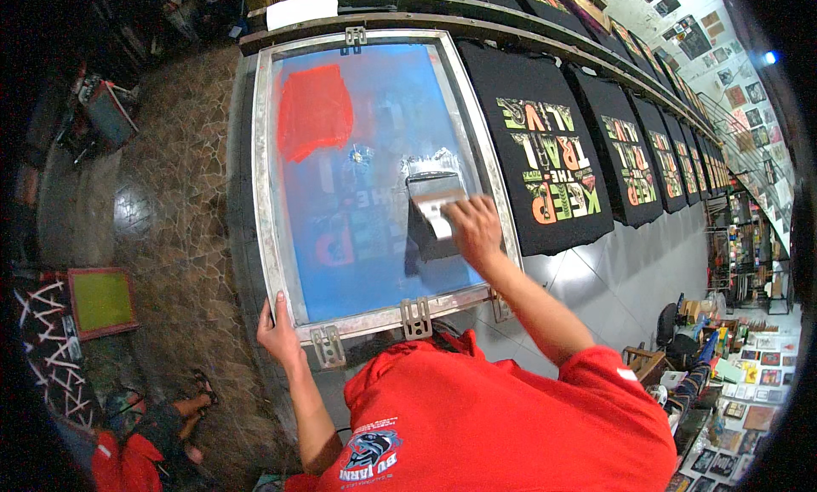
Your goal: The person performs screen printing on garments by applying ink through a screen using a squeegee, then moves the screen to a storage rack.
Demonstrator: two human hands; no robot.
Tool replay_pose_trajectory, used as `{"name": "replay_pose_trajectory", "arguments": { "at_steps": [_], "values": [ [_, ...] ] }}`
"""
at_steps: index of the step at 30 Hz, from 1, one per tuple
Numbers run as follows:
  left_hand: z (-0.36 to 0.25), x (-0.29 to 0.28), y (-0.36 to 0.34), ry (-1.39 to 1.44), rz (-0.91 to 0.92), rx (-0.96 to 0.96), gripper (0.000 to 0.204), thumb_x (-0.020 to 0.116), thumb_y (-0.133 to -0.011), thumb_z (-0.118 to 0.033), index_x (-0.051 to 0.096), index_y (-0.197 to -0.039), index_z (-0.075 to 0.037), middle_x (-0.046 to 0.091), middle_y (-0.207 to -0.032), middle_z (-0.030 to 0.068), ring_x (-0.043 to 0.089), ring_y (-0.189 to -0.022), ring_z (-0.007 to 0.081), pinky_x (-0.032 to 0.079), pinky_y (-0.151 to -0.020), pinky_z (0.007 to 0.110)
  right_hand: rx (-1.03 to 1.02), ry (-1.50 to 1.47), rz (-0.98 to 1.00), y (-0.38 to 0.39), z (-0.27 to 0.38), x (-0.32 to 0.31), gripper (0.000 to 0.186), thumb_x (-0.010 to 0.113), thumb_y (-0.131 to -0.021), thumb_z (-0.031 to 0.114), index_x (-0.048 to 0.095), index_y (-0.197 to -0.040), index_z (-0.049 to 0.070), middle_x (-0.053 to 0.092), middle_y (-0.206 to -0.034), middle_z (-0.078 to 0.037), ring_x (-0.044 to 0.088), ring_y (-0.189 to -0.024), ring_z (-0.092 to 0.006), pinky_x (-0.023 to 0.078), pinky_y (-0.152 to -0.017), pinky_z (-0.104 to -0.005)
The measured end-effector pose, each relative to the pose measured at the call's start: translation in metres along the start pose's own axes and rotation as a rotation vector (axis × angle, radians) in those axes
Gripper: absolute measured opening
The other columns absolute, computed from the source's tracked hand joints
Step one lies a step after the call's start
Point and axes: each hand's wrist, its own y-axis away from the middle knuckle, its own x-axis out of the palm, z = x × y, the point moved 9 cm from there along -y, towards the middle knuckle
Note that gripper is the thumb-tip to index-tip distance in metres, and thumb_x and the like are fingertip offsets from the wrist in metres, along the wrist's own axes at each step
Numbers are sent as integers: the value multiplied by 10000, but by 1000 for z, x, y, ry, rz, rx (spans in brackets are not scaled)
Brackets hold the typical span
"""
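Gripping the squeegee [437,215] in my closed right hand [478,231], I have it over the blue mesh [374,275], right of centre. My left hand [281,332] touches the near-left corner of the frame [265,151], likely to steady it; whether it clamps, I can't tell.

My view looks out from the left side of my head, above my red short-sleeved shirt [519,415], and faces steeply down and forward. The blue mesh screen [374,275] in its rectangular silver metal frame [374,318] lies near, with my bare right hand [477,230] just right of centre. The fisheye reaches wide, from the brown stone-patterned floor [179,228] at left to a receding row of black printed T-shirts [545,151] at right, bending straight edges.
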Motion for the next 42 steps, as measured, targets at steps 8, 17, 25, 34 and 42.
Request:
{"name": "replay_pose_trajectory", "arguments": {
  "at_steps": [8,17,25,34,42],
  "values": [
    [-21,5,2,-117,-37,48,546,773,-891,-286,630,-1267,83,698,-1163,210,674,-1046,271,524,-898,398,6,-52,305,-114,-45,-24,424,716,-813,511,737,-944,108,727,-872,-181,699,-859,-374,490,-883,-460],
    [-8,0,-1,-17,63,0,572,745,-912,-226,558,-1323,126,634,-1272,242,626,-1139,291,487,-971,388,876,-931,-196,15,-125,-46,442,744,-875,412,713,-1071,17,715,-916,-84,646,-816,-155,517,-745,-336],
    [-66,5,23,-37,46,-23,526,733,-928,-211,575,-1304,121,660,-1221,205,633,-1087,236,496,-927,354,1036,-1376,-134,10,-176,10,642,739,-842,515,661,-1206,-8,701,-1012,-84,674,-881,-199,528,-731,-351],
    [-50,-48,10,-137,-5,0,472,669,-972,-257,603,-1302,76,670,-1219,174,634,-1081,225,492,-929,335,1008,-1679,-357,-4,-123,-11,506,723,-891,431,642,-1181,26,702,-1006,-74,705,-844,-195,573,-741,-358],
    [-25,-202,-55,-42,77,-152,862,506,-961,-638,439,-1445,73,434,-1494,251,451,-1362,340,376,-1094,445,843,-1626,-243,-74,45,-38,529,687,-901,488,650,-1171,35,685,-1006,-58,663,-857,-167,540,-760,-337]
  ]
}}
